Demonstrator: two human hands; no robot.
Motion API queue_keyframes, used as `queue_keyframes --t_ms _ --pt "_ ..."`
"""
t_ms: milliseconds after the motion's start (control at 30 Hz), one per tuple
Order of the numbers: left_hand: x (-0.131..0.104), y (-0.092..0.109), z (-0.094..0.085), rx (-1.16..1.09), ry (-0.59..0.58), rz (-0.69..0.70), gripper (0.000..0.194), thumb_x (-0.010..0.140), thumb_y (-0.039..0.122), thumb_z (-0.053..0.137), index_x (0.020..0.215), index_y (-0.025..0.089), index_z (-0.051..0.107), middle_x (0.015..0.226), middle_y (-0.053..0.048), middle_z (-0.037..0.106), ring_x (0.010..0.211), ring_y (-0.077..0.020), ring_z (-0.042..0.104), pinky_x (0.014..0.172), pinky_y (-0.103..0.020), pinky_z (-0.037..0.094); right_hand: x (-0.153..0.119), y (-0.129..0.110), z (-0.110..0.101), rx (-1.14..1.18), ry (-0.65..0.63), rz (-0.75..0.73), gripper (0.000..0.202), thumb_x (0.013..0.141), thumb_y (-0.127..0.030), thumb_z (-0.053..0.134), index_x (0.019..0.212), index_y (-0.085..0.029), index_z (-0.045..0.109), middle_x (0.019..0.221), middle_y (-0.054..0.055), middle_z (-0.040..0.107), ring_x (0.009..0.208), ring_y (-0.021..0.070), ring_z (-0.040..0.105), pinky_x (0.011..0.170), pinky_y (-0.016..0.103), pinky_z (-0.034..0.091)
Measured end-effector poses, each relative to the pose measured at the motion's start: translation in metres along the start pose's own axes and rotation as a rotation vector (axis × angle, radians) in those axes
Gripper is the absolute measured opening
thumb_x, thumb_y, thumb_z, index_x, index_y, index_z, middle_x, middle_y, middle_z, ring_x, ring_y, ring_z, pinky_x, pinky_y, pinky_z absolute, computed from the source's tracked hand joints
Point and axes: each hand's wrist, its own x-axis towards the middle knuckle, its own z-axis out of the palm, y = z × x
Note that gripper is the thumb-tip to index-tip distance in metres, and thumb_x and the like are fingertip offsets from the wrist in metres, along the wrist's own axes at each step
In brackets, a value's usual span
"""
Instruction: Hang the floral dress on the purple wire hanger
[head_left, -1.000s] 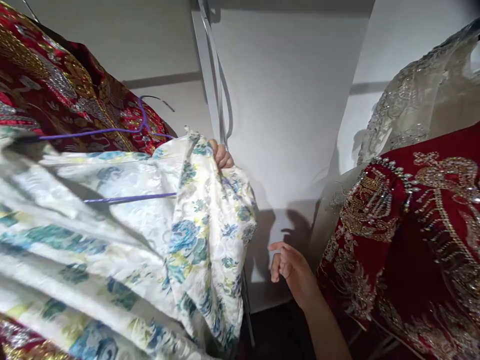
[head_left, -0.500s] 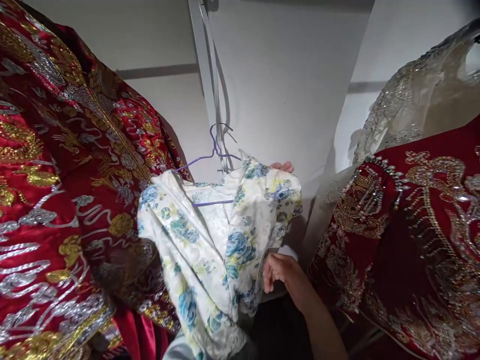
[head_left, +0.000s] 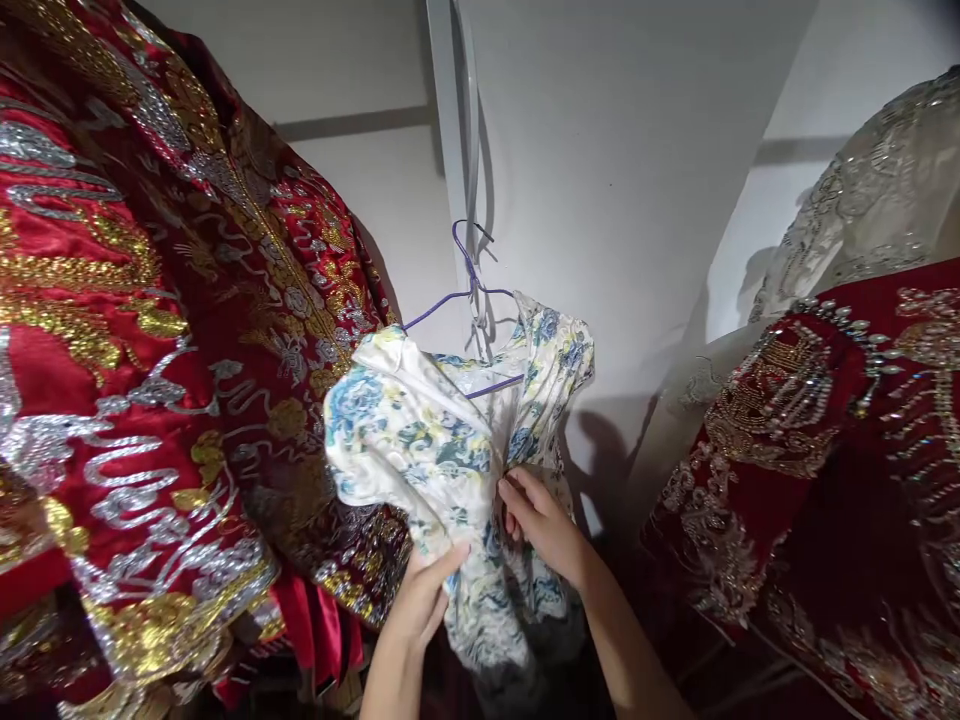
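A white short-sleeved blouse with blue and yellow flowers hangs from a purple wire hanger. Its neckline is open at the front, and the hanger's lower bar shows inside. My left hand grips the blouse's left side near the waist, thumb in front and the other fingers hidden behind the cloth. Higher up, my right hand pinches the blouse's front edge below the neckline, with its thumb partly hidden.
A red jacket with gold and silver embroidery hangs close on the left. To the right stand a beaded red garment and a sheer sequined white one. A white strap runs down the pale wall behind the hanger.
My right hand has moved from the blouse's right side to its front edge and closed there. Fingers behind the right shoulder are gone; my left hand now holds the left side. The view shifted left.
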Motion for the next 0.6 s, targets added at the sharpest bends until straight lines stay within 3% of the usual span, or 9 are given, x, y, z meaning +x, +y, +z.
queue_keyframes --t_ms 100,267,367,467,533,600 --pt "-0.004 0.000 0.004 -0.042 0.070 -0.031 0.065 0.074 0.018 0.081 0.134 0.024 0.057 0.119 -0.009 0.072 0.114 -0.0265 0.067 0.104 -0.039 0.051 0.013 0.003 0.011 0.075 0.055 -0.046 0.034 0.094 -0.049 0.050 0.074 -0.023 0.044 0.055 -0.006 0.048 0.050 0.0115 0.047 0.051 0.023 0.038" --pt "0.007 0.010 0.002 -0.054 0.196 0.066 0.046 0.078 0.021 0.076 0.123 0.020 0.062 0.117 -0.010 0.071 0.117 -0.0256 0.065 0.107 -0.039 0.048 0.008 -0.001 0.008 0.178 0.139 -0.004 0.030 0.084 -0.041 0.060 0.064 -0.022 0.047 0.047 -0.007 0.045 0.043 0.0086 0.039 0.045 0.022 0.033" --pt "0.017 0.012 -0.009 0.071 0.392 0.404 0.038 0.081 0.026 0.074 0.117 0.021 0.061 0.117 -0.008 0.067 0.119 -0.0234 0.061 0.110 -0.040 0.044 -0.005 -0.006 -0.001 0.200 0.126 0.036 0.030 0.081 -0.041 0.062 0.062 -0.020 0.054 0.042 -0.006 0.046 0.039 0.0086 0.038 0.043 0.022 0.032" --pt "0.018 0.000 -0.011 0.386 0.550 0.997 0.046 0.079 0.026 0.076 0.120 0.022 0.057 0.125 -0.009 0.057 0.124 -0.0237 0.054 0.113 -0.043 0.038 -0.017 -0.014 -0.004 0.185 0.054 0.055 0.026 0.082 -0.040 0.062 0.069 -0.017 0.064 0.043 -0.004 0.051 0.039 0.0092 0.041 0.042 0.022 0.033" --pt "0.012 -0.013 -0.003 0.656 0.448 1.241 0.047 0.079 0.024 0.075 0.123 0.021 0.056 0.126 -0.010 0.055 0.124 -0.0247 0.052 0.111 -0.044 0.039 -0.021 -0.021 -0.003 0.161 0.003 0.045 0.026 0.084 -0.039 0.061 0.072 -0.017 0.067 0.045 -0.003 0.054 0.040 0.0092 0.044 0.043 0.022 0.035" --pt "0.005 -0.024 0.012 0.852 0.232 1.220 0.044 0.084 0.021 0.070 0.125 0.020 0.055 0.119 -0.011 0.060 0.114 -0.0233 0.059 0.101 -0.039 0.047 -0.022 -0.028 0.000 0.142 -0.043 0.030 0.026 0.085 -0.037 0.061 0.070 -0.016 0.067 0.044 -0.003 0.054 0.040 0.0087 0.044 0.044 0.021 0.035"
